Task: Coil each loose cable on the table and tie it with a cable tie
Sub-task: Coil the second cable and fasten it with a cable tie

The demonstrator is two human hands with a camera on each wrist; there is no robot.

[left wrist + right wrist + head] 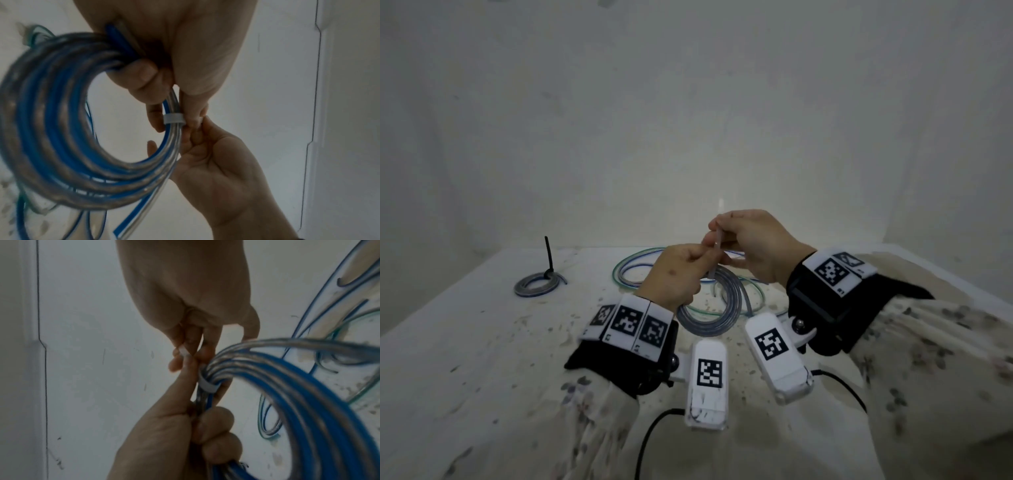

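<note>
Blue-striped clear cable, wound into a coil (pixel 61 129), hangs from the left hand (pixel 674 274), raised above the table (pixel 465 342) near its middle. That hand's fingers curl tight round the gathered strands, likely to keep the loops from springing apart while the tie goes on. A white cable tie (pixel 174 119) wraps the bundle just beyond the left hand's grip — its band crosses the strands at right angles. The right hand (pixel 753 246) pinches the tie's free tail (pixel 717 240) between thumb and fingertips; in the head view the tail runs roughly upright, its long axis pointing up and away from the coil, which suits pulling it snug. Behind the coil, loose cables (pixel 640 270) with blue and green stripes sprawl on the table. Left of the coil, well apart, lies a finished coil (pixel 537 284), its black tie tail standing upright.
</note>
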